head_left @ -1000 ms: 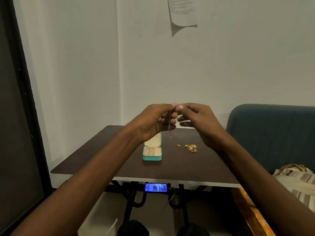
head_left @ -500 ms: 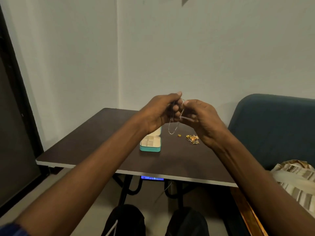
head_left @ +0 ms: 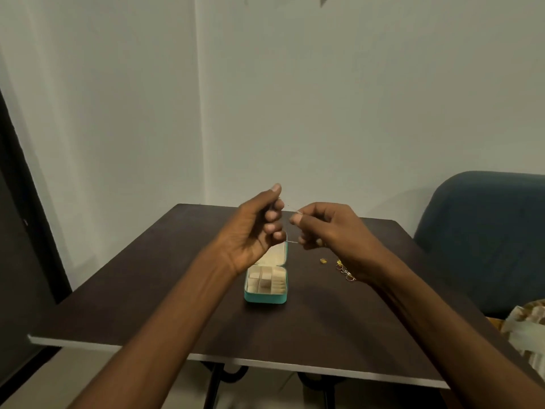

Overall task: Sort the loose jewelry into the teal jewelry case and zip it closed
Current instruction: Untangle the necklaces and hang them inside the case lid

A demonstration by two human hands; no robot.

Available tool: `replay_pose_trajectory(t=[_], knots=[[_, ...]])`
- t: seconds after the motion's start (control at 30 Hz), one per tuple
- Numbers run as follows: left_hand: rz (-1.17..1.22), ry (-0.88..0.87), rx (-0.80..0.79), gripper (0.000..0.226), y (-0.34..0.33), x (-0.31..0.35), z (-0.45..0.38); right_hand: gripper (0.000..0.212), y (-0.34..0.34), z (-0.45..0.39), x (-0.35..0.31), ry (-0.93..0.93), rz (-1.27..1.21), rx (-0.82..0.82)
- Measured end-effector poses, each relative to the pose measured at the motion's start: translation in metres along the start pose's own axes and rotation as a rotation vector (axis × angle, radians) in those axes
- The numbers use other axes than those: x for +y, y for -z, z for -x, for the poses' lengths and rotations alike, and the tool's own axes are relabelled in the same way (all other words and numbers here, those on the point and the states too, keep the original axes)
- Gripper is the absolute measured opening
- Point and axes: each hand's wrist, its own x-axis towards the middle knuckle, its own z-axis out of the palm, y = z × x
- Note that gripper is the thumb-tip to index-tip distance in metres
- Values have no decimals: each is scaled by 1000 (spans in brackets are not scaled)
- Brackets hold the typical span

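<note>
The teal jewelry case (head_left: pixel 265 298) lies open in the middle of the dark table (head_left: pixel 147 290), its cream compartments showing and its lid up behind. Above the case, my left hand (head_left: pixel 253 228) and my right hand (head_left: pixel 327 228) hold a thin silver chain (head_left: pixel 290 242) between them, each with curled fingers pinching it. Only short stretches of the chain show between the fingertips. A small gold piece (head_left: pixel 323 260) and a heap of loose jewelry (head_left: pixel 343 268) lie on the table to the right of the case, partly hidden by my right wrist.
A dark blue sofa (head_left: pixel 486 240) stands against the table's right side, with a patterned cushion (head_left: pixel 528 329) on it. White walls meet in a corner behind the table. A dark door frame (head_left: pixel 17 202) runs down the left.
My hands have drawn slightly apart, and the chain no longer hangs in a loop below them. The camera has tilted further down and closer over the table.
</note>
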Motion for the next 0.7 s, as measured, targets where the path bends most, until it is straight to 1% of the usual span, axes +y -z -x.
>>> replay_pose_trajectory(t=[0.03,0.1,0.17,0.2,0.27,0.33,0.43,0.5,0.6,0.7], knots=[[7,10,10,30,5,-2,-3,12,-1,-4,3,-32,-70,6],[48,43,33,34,15,-10,-8,13,-4,-10,8,-111,-332,-2],[98,75,44,34,20,-23,-11,15,-8,-14,12,-146,-568,-23],[124,83,39,32,23,-31,-13,15,-12,-15,15,-150,-641,-40],[175,94,21,28,29,-45,-18,15,-20,-16,23,-154,-699,-97],[223,89,51,26,39,-54,-22,14,-27,-17,33,-139,-601,-152],[243,60,149,20,59,-65,-26,15,-28,-22,50,-111,-321,-157],[178,53,180,16,69,-74,-27,13,-24,-29,59,-123,-208,-129],[86,33,156,16,77,-87,-33,15,-19,-40,71,-119,-51,-105],[30,-4,179,15,82,-94,-44,16,-15,-55,80,-119,80,-88]])
